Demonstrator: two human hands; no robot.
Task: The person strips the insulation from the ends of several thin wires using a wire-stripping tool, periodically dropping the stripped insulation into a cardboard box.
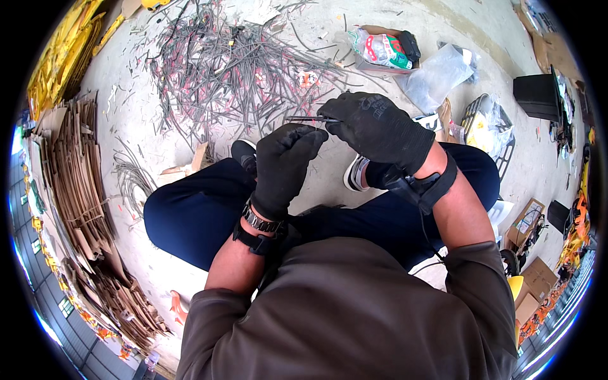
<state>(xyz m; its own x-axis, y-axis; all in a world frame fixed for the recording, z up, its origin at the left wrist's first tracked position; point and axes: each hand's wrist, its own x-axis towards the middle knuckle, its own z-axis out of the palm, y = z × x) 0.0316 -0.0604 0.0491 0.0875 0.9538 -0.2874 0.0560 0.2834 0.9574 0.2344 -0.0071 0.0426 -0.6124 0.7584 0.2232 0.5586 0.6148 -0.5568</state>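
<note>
Both hands wear black work gloves and are raised close together between my knees. My right hand (375,128) is closed around one end of a thin dark cable piece (304,118), which points left across the gap above my left thumb. My left hand (289,161) has thumb and fingers pinched together just below that piece; a fine strand seems to rise from the fingertips, too small to make out fully. Beyond the hands a tangled heap of cut grey and red wires (228,80) is spread over the concrete floor.
Flattened cardboard (76,175) is stacked at the left, with yellow plastic parts (61,57) above it. A cardboard box with plastic bags (384,47), a clear plastic bag (437,76), a black crate (508,156) and a black bin (534,97) stand to the right. A wire coil (133,185) lies beside my left knee.
</note>
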